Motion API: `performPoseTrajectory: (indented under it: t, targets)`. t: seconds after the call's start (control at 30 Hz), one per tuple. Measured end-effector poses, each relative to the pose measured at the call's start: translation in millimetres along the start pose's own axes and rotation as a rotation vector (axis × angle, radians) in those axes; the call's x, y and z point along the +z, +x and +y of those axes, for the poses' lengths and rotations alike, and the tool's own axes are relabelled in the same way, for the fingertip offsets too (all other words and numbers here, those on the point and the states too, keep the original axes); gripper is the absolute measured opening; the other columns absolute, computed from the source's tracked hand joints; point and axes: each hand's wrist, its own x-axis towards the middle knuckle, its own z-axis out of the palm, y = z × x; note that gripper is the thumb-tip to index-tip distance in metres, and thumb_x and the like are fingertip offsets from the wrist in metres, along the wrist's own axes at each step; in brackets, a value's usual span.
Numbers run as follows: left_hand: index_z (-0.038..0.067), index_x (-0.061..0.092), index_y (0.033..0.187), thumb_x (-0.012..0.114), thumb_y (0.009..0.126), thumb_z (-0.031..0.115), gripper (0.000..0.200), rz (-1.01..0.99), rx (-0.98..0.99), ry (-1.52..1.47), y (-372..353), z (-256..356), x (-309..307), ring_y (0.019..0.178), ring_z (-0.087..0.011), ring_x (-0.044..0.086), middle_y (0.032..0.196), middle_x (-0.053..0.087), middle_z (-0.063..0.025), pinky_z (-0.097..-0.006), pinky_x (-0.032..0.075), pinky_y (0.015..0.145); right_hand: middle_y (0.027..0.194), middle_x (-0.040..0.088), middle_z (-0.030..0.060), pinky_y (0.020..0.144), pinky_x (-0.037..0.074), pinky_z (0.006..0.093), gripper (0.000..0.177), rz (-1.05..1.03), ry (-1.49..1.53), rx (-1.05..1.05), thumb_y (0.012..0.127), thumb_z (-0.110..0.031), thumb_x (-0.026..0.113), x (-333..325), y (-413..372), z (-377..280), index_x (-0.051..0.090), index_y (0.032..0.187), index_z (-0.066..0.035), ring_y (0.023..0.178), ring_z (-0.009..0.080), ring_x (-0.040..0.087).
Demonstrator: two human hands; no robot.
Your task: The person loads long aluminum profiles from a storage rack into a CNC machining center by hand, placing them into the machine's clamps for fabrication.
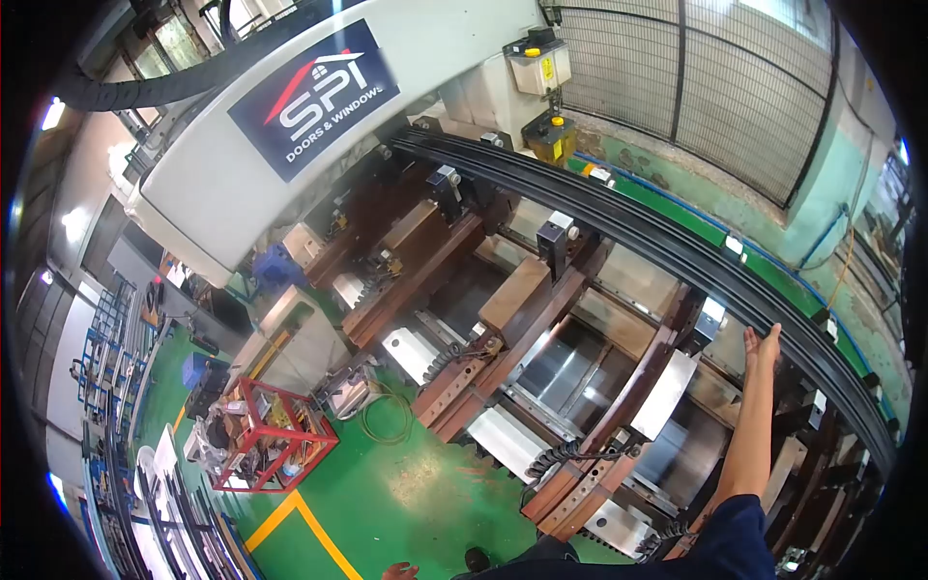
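Long black extruded profiles point(619, 217) lie across the machine's supports, running from under the white head down to the right. My right hand point(764, 346) is stretched forward against the near side of these profiles, its fingers and thumb extended and not wrapped round them. Close to it stands a clamp block point(709, 319) with a pale top. My left hand point(398, 572) shows only in part at the bottom edge, over the green floor, with its fingers loosely apart and nothing visible in them.
A white machine head point(193, 184) with a door-and-window company sign spans the upper left. Brown support beams point(503, 348) with cable coils cross the machine bed. A red-framed cart point(275, 435) full of clutter stands on the floor. Wire-mesh fencing point(696, 87) stands behind.
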Motion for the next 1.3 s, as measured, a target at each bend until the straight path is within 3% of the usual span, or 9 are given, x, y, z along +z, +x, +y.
performPoseTrajectory:
  t: [0.3, 0.47, 0.53, 0.57, 0.83, 0.93, 1.03, 1.1, 1.3]
  targets:
    - [0.008, 0.052, 0.141, 0.068, 0.093, 0.035, 0.058, 0.046, -0.164, -0.203, -20, 19, 3, 0.092, -0.0259, 0.068, 0.109, 0.07, -0.0146, -0.0415, 0.055, 0.078, 0.116, 0.058, 0.0247, 0.082, 0.06, 0.0453, 0.07, -0.026, -0.044, 0.024, 0.094, -0.054, 0.064, -1, 7, -1, 0.043, 0.138, -0.004, 0.095, 0.0371, 0.067]
    - [0.001, 0.064, 0.122, 0.075, 0.089, 0.029, 0.045, 0.091, -0.073, -0.05, -11, 8, -21, 0.078, -0.014, 0.07, 0.088, 0.074, -0.0066, -0.0269, 0.053, 0.065, 0.141, 0.045, 0.0333, 0.094, 0.057, 0.0496, 0.085, -0.35, -0.123, 0.174, 0.088, -0.051, 0.073, -8, -19, -31, 0.034, 0.147, -0.004, 0.115, 0.0437, 0.063]
    - [-0.002, 0.06, 0.128, 0.074, 0.09, 0.03, 0.052, 0.062, 0.001, -0.088, -14, -13, -37, 0.077, -0.0148, 0.068, 0.086, 0.073, -0.0066, -0.0261, 0.051, 0.066, 0.156, 0.024, 0.0354, 0.097, 0.053, 0.0494, 0.102, -0.272, -0.192, 0.405, 0.084, -0.057, 0.074, -22, -1, -41, 0.021, 0.157, -0.01, 0.132, 0.0462, 0.048]
    - [-0.002, 0.058, 0.131, 0.074, 0.091, 0.03, 0.054, 0.05, 0.007, -0.223, -14, -15, -44, 0.076, -0.0152, 0.067, 0.088, 0.072, -0.0055, -0.0266, 0.05, 0.066, 0.157, 0.023, 0.0351, 0.101, 0.05, 0.0499, 0.103, -0.168, -0.286, 0.236, 0.085, -0.061, 0.072, -18, -42, -46, 0.019, 0.159, -0.013, 0.137, 0.0462, 0.043]
    - [0.005, 0.055, 0.133, 0.073, 0.091, 0.026, 0.05, -0.182, -0.134, -0.391, 9, -101, -100, 0.081, -0.0197, 0.067, 0.105, 0.069, -0.0071, -0.0312, 0.049, 0.066, 0.112, 0.071, 0.0216, 0.081, 0.058, 0.0412, 0.054, -0.442, -0.423, -0.03, 0.1, -0.047, 0.057, -146, -352, 45, 0.059, 0.123, 0.002, 0.094, 0.0268, 0.07]
    - [0.001, 0.056, 0.129, 0.071, 0.091, 0.021, 0.046, -0.175, -0.11, -0.271, 28, -146, -122, 0.073, -0.0203, 0.065, 0.094, 0.067, -0.0093, -0.0315, 0.049, 0.06, 0.105, 0.071, 0.0187, 0.075, 0.059, 0.0384, 0.045, -0.258, -0.527, 0.172, 0.102, -0.04, 0.054, -247, -444, 118, 0.059, 0.123, 0.0, 0.085, 0.026, 0.071]
    - [-0.004, 0.058, 0.125, 0.068, 0.091, 0.017, 0.041, -0.251, -0.229, -0.686, 73, -223, -163, 0.06, -0.0207, 0.063, 0.078, 0.066, -0.0116, -0.0315, 0.048, 0.052, 0.105, 0.071, 0.0137, 0.074, 0.058, 0.0384, 0.037, -0.109, -0.473, 0.543, 0.102, -0.036, 0.051, -339, -513, 179, 0.059, 0.121, -0.005, 0.086, 0.0242, 0.069]
    - [-0.004, 0.062, 0.11, 0.066, 0.093, 0.023, 0.032, -0.131, 0.103, -0.148, 68, -221, -185, 0.05, -0.0199, 0.057, 0.066, 0.059, -0.0098, -0.0322, 0.045, 0.046, 0.114, 0.066, 0.0144, 0.08, 0.057, 0.0413, 0.046, -0.041, -0.436, 0.639, 0.098, -0.042, 0.059, -389, -520, 222, 0.053, 0.127, -0.007, 0.093, 0.0266, 0.067]
    - [-0.003, 0.061, 0.114, 0.067, 0.093, 0.025, 0.035, -0.21, -0.024, 0.06, 95, -123, -173, 0.055, -0.0206, 0.058, 0.071, 0.061, -0.0104, -0.0333, 0.046, 0.05, 0.128, 0.055, 0.0119, 0.091, 0.052, 0.0574, 0.04, 0.163, -0.149, 0.574, 0.088, -0.024, 0.067, -390, -471, 289, 0.058, 0.124, -0.01, 0.115, 0.036, 0.054]
